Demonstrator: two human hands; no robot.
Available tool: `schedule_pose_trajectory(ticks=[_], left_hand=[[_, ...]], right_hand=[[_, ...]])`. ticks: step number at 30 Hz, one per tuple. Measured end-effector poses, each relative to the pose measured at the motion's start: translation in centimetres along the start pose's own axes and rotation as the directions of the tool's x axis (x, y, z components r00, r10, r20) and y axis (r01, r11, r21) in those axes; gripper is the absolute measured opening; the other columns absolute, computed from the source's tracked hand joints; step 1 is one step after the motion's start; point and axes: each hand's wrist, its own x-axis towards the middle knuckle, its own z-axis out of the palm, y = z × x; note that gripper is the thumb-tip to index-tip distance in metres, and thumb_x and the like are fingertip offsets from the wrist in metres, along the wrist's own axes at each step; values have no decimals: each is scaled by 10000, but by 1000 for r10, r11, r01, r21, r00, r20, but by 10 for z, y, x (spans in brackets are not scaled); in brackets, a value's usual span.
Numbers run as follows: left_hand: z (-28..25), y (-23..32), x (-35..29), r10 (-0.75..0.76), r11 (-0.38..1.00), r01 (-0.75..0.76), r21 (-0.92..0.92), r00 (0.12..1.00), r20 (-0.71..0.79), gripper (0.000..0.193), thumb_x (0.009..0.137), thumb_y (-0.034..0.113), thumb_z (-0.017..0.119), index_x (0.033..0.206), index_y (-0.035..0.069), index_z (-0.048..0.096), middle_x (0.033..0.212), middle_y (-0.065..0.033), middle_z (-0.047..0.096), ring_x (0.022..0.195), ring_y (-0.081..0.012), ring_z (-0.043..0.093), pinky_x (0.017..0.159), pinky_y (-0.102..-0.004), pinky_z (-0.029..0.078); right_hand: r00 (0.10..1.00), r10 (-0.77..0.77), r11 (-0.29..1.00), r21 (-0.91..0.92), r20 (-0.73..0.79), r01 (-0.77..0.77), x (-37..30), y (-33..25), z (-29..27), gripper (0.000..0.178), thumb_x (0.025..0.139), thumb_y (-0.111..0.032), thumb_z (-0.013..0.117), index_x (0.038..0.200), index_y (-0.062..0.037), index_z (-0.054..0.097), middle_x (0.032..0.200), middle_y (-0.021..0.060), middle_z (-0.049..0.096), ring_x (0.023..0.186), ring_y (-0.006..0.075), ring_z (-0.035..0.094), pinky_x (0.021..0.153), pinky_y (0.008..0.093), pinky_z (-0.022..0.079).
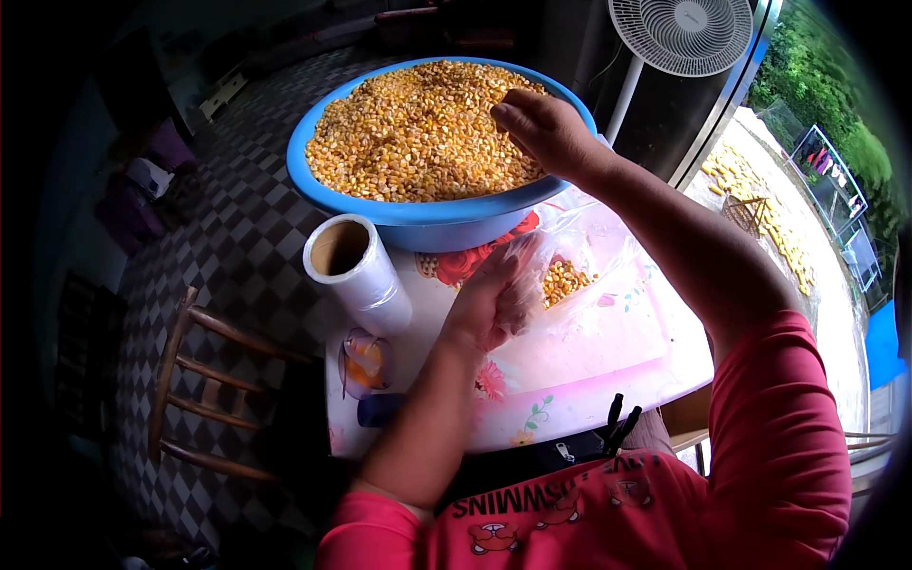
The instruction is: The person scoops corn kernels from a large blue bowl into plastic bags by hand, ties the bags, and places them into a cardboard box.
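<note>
A wide blue basin [456, 214] heaped with yellow corn kernels [418, 133] stands at the far side of the table. Over its right part is my right hand [541, 133], fingers curled closed; whatever may be inside them is hidden. Closer to me, my left hand [483, 302] grips the left side of a clear plastic bag [613, 252]. A small pile of corn kernels [564, 282] lies inside this bag, which rests near the tabletop. Just left of the basin's front stands a roll of clear plastic bags [372, 285] with a cardboard core.
The table [617, 366] has a flowered cover. At its left edge are a small container with something orange [366, 363] and a dark blue object [378, 410]. A wooden chair [214, 380] stands left, a white fan [689, 24] behind right. Corn cobs [760, 204] lie outside.
</note>
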Motion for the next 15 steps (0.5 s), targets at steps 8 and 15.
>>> schedule_pose_trajectory(ticks=[8, 15], left_hand=[[11, -4, 0, 133, 990, -130, 51, 989, -66, 429, 888, 245, 536, 1279, 78, 474, 996, 15, 590, 543, -28, 456, 408, -172, 332], [9, -2, 1, 179, 981, -175, 83, 983, -35, 383, 897, 175, 493, 1267, 78, 469, 1009, 2, 597, 541, -21, 451, 378, -170, 298]], right_hand=[[969, -15, 999, 34, 246, 6, -82, -8, -11, 277, 966, -285, 455, 876, -32, 523, 656, -6, 467, 608, 72, 468, 551, 237, 401], [873, -55, 849, -437, 484, 296, -91, 48, -25, 117, 869, -127, 559, 853, -15, 531, 766, 148, 592, 719, 297, 604, 640, 380, 472]])
